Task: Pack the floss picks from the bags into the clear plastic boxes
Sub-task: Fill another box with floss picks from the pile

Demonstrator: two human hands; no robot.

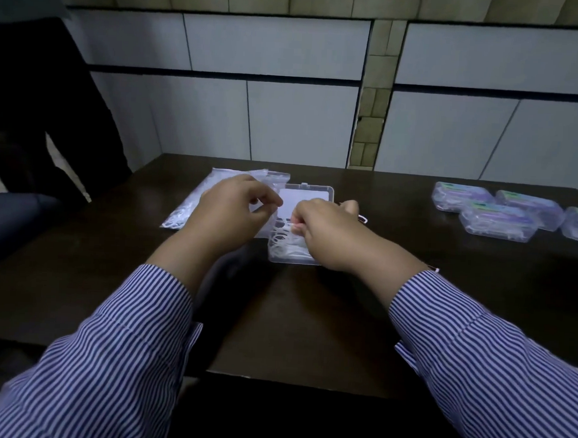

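Both wrists raised, right hand [327,232] pinching floss picks [288,243]

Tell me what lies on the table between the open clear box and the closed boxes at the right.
Head view: bare dark table between the open box and closed boxes.

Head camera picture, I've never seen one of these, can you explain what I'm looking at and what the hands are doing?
No machine here: a person wears a camera on the head, looking down at both hands over a dark table. The open clear box in the middle holds white floss picks. The right hand pinches floss picks over it. The left hand hovers, fingers curled, above the plastic bags; whether it holds anything is unclear. On the right lie closed, filled boxes.
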